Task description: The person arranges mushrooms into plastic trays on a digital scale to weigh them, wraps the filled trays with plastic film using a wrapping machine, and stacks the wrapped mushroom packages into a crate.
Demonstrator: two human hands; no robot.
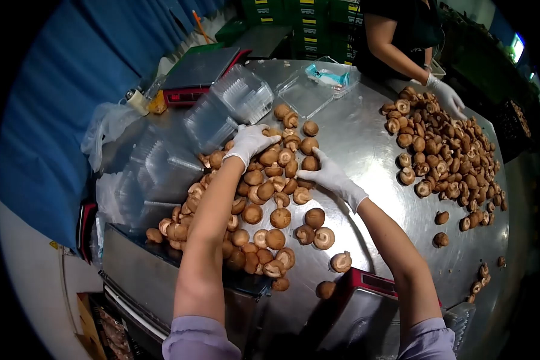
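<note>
Shiny metal tabletop [366, 129], domed mushrooms [280, 218]

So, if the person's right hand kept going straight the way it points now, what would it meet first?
Most likely the brown mushroom just ahead of the gloved right hand, at the pile's near edge; whether they already touch is hard to tell.

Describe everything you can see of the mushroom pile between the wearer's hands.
The mushroom pile is a loose spread of rounded brown caps, some turned to show pale undersides and stems. It lies on the shiny metal table, with a few strays nearby. The left hand is over its far part; the right hand is at its right edge, contact unclear. Clear trays stand to its left. The left forearm hides part.
</note>
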